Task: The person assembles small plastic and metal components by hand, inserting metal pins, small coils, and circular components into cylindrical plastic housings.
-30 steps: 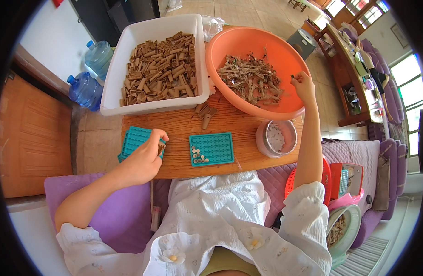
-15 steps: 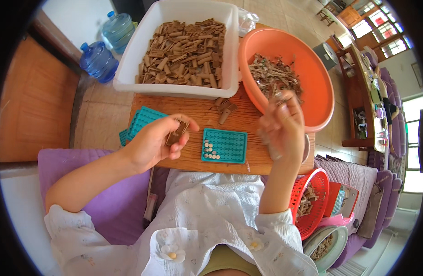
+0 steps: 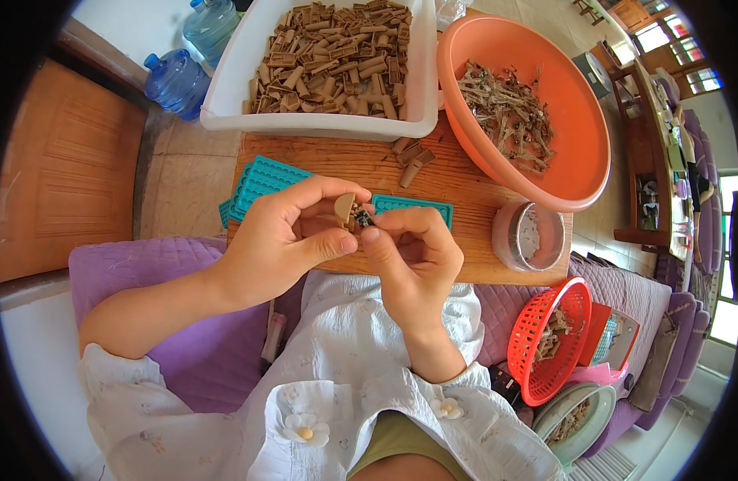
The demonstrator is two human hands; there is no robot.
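Over the table's near edge, my left hand [image 3: 281, 232] grips a small brown plastic casing [image 3: 346, 209] with a curved end between thumb and fingers. My right hand [image 3: 417, 260] meets it there, thumb and forefinger pinching a tiny dark part [image 3: 365, 218] against the casing's open side. That part is too small to name. Behind my hands lies a teal tray [image 3: 429, 210] with rows of hollows, mostly covered by them. More teal trays [image 3: 264, 186] are stacked beyond my left hand.
A white bin [image 3: 321, 123] of brown casings stands at the back, beside an orange basin [image 3: 581, 136] of small wired parts. Loose casings [image 3: 417, 164] lie between. A clear round container [image 3: 509, 244] is at the right edge. A red basket [image 3: 537, 385] sits lower right.
My right hand has come from beside the orange basin to my left hand, bringing a small part. My left hand has shifted slightly right, turning the casing. The view has shifted somewhat.
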